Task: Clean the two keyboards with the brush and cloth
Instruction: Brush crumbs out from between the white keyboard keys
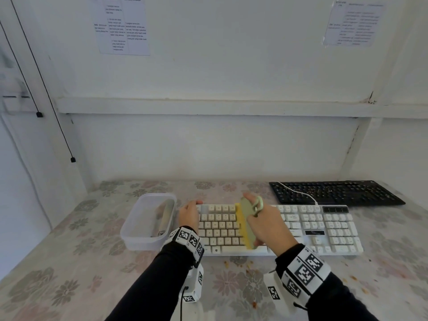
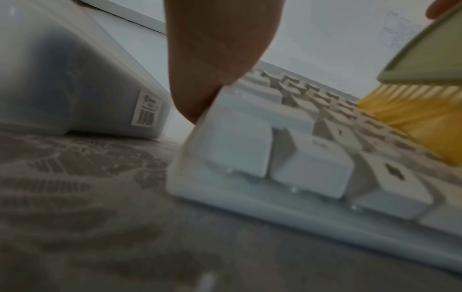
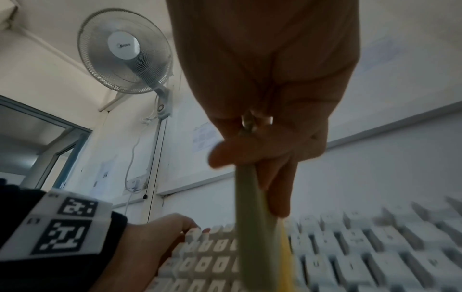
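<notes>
A white keyboard [image 1: 301,228] lies across the middle of the table, and a black keyboard [image 1: 335,192] lies behind it at the right. My right hand [image 1: 266,225] grips a pale green brush [image 1: 246,218] with yellow bristles [image 1: 242,225] that press on the keys left of the keyboard's middle. The same brush [image 3: 252,227] runs down from my fingers [image 3: 280,197] in the right wrist view. My left hand [image 1: 188,214] holds the white keyboard's left end, its thumb [image 2: 215,59] against the edge [image 2: 195,138]. No cloth shows plainly.
A clear plastic tub [image 1: 148,221] stands just left of the white keyboard, with a rolled item inside. Brown crumbs [image 1: 227,264] dot the floral tablecloth in front of the keyboard. A white cable [image 1: 298,193] crosses the black keyboard. Walls close the table at back and left.
</notes>
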